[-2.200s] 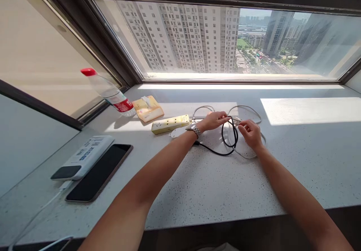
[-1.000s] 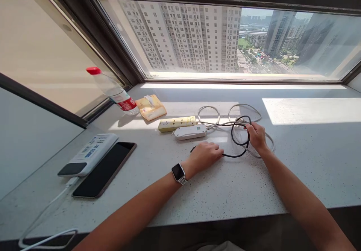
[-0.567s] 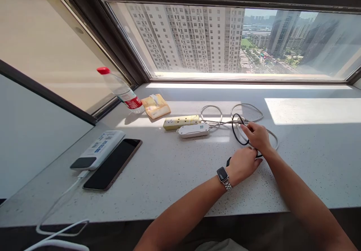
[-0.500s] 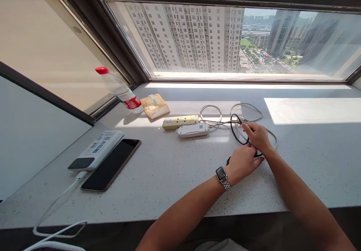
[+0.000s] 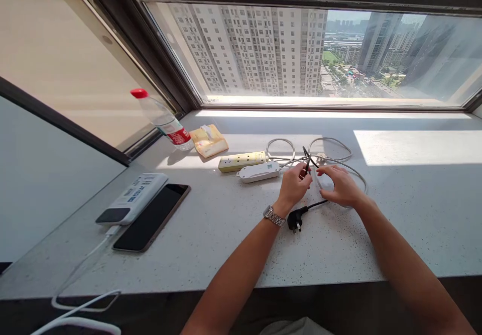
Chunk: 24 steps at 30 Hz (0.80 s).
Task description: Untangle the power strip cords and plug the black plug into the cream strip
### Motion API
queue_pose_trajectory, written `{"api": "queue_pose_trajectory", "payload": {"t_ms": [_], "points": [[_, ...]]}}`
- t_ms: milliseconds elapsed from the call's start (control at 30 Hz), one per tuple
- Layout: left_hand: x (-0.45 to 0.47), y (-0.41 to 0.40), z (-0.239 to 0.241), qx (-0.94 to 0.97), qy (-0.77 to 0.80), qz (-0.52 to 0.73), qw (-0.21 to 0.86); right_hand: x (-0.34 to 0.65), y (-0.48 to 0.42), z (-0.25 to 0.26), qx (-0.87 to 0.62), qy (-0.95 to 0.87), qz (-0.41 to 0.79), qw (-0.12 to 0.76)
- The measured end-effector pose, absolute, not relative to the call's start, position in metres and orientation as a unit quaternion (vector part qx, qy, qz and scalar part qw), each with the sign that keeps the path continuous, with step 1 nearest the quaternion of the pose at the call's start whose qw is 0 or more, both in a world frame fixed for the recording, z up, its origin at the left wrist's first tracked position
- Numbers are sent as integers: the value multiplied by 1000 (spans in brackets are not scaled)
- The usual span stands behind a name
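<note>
My left hand (image 5: 295, 183) pinches the black cable (image 5: 307, 161) where it rises in a narrow loop above the sill. Close beside it my right hand (image 5: 339, 186) curls over the same cable, which runs out from under it. The cable's black plug (image 5: 294, 221) lies loose on the speckled sill (image 5: 241, 239), just in front of my left wrist. Behind the hands lie a white power strip (image 5: 259, 172), a yellow power strip (image 5: 238, 160) and loops of grey-white cord (image 5: 331, 143).
At the left lie a white power bank (image 5: 132, 204) and a dark phone (image 5: 152, 216), with a white cable (image 5: 83, 302) trailing off the front edge. A red-capped bottle (image 5: 162, 119) leans by the window frame beside a yellow packet (image 5: 208, 140).
My left hand left the plug end, came up and took the black cable by my right hand. The loop, wide and flat before, is gathered narrow and raised. The plug now lies uncovered.
</note>
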State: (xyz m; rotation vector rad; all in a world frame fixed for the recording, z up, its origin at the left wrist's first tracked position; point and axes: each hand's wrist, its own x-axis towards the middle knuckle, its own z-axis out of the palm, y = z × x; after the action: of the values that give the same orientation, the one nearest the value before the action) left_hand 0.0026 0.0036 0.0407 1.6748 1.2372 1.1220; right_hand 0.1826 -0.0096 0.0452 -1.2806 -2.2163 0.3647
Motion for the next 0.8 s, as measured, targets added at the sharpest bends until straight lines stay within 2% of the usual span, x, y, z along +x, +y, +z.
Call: {"api": "queue_pose_trajectory", "payload": {"t_ms": [67, 167, 267, 333, 400, 600, 800], "points": [[-6, 10, 43, 586, 495, 479, 427, 181, -10, 47, -526, -810, 89, 243], [-17, 21, 44, 511, 516, 524, 445, 179, -13, 52, -579, -781, 58, 225], [-23, 27, 42, 490, 529, 540, 434, 176, -17, 55, -623, -762, 82, 159], [-24, 28, 40, 513, 540, 528, 408, 174, -18, 55, -649, -748, 107, 92], [-25, 29, 37, 553, 549, 499, 378, 172, -17, 54, -653, -744, 124, 64], [-25, 29, 28, 637, 544, 455, 301, 176, -17, 59, -485, -827, 252, 132], [-24, 35, 19, 648, 517, 480, 286, 156, -40, 68, -319, -868, 379, 44]]}}
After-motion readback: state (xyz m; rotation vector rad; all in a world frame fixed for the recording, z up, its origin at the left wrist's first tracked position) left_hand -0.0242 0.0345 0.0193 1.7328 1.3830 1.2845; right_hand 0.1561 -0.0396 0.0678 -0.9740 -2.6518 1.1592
